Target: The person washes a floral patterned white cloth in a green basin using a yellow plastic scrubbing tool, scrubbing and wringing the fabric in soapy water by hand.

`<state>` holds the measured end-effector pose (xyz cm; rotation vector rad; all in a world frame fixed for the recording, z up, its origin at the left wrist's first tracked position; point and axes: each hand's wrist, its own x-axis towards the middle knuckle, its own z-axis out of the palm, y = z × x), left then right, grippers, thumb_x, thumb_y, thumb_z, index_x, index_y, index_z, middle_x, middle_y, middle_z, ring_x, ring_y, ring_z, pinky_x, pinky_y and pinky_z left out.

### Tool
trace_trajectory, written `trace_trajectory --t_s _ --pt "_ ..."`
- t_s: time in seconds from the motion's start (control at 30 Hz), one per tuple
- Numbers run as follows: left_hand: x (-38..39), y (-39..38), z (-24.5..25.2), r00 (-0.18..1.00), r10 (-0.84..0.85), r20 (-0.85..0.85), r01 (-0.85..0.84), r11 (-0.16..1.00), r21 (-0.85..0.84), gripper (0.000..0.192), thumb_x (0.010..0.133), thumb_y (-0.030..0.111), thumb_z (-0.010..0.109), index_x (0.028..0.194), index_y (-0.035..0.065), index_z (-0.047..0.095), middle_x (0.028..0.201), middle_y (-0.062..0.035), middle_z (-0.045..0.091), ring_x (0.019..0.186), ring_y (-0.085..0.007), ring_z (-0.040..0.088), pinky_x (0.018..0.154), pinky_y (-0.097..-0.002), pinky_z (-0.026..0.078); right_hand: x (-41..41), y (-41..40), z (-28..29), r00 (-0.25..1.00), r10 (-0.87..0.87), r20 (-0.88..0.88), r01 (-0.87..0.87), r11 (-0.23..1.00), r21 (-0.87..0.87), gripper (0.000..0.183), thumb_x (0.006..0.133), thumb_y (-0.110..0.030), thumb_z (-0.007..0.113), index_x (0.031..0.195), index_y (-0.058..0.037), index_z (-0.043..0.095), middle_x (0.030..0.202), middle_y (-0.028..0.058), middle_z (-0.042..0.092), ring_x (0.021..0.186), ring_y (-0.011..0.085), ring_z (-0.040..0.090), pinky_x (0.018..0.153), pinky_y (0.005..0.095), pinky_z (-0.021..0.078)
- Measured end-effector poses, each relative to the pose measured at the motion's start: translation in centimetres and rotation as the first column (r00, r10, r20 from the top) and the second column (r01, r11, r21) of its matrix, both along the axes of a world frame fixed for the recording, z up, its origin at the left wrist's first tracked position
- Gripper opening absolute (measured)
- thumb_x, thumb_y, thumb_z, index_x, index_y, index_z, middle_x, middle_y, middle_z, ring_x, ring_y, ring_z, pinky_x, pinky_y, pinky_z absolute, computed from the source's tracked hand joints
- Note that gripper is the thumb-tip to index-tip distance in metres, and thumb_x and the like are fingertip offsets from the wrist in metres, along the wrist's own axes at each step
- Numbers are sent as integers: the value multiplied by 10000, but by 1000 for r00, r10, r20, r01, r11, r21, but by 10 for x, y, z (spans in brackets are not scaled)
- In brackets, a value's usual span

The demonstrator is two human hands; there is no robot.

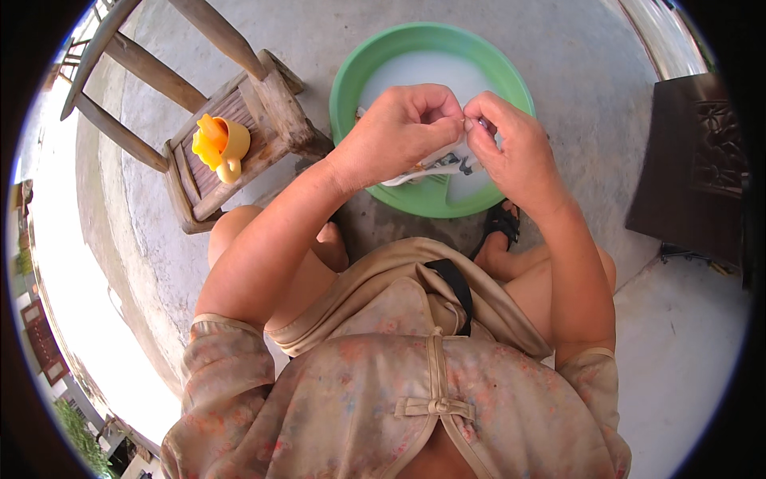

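Note:
Both hands meet over a round green plastic basin (344, 90) that holds cloudy whitish water. My left hand (413, 129) pinches with thumb and forefinger, its tips against those of my right hand (508, 141). A wet white cloth (428, 157) with dark and orange printed patterns appears to rise to the pinched fingers. Most of it is hidden behind my hands. A small bluish-purple spot shows inside the curl of my right fingers, too small to identify. Green ridges, like a built-in washboard, show below the cloth at the basin's near side.
On the left, a wooden chair (224, 194) has a yellow cup (238, 141) on its seat, with an orange-yellow plastic piece (208, 141) in it. A dark carved wooden piece of furniture (676, 167) stands on the right. The floor (586, 78) is concrete; my feet flank the basin's near side.

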<state>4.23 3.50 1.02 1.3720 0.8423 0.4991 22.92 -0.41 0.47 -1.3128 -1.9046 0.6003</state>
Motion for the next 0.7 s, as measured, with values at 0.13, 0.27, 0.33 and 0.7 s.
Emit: trace_trajectory --t_s 0.13,0.27,0.33,0.7 --pt "4 6 -11 998 55 20 -55 998 -15 126 934 137 585 876 33 626 796 46 598 712 -17 515 626 -196 422 -6 -4 4 998 20 -52 -19 1000 10 91 810 16 588 827 -32 514 695 120 512 586 276 484 537 359 412" --pt "5 9 -13 993 45 113 -43 999 -21 135 936 146 595 883 27 631 806 44 603 730 -18 518 631 -194 418 -5 -4 3 996 8 -84 -6 1000 21 91 812 27 578 811 -31 509 698 112 514 588 250 490 539 340 419" --pt "5 1 -10 993 57 104 -56 998 -16 135 935 149 598 892 26 634 807 45 603 729 -17 517 625 -193 417 -5 -8 3 996 -1 -85 2 1000 16 92 816 32 573 808 -31 507 699 108 518 588 238 487 539 330 421" --pt "6 1 -13 992 41 122 -36 999 -40 142 945 158 593 892 31 629 800 47 597 723 -19 515 643 -198 427 -1 -5 0 996 3 -84 -4 1000 -12 111 820 23 595 829 -32 499 684 107 513 577 235 459 535 328 414"
